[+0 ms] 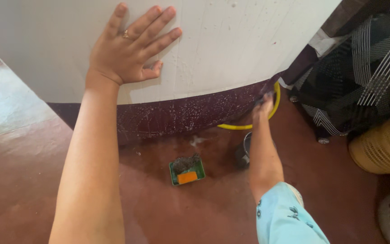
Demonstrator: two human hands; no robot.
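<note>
Your left hand presses flat, fingers spread, against the white wall, apparently to brace you as you lean, while your right hand reaches low to the dark maroon skirting band; whether it grips anything you cannot tell. A green tray with a scrubber sits on the red floor, a dark cup beside your forearm, a yellow hose and wicker basket crowding the corner.

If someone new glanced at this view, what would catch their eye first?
The left hand, pressed flat with spread fingers on the white wall at top centre. Below, the right hand reaches the wall's dark maroon base band, beside a yellow hose. A small green tray sits on the reddish floor between the arms.
</note>
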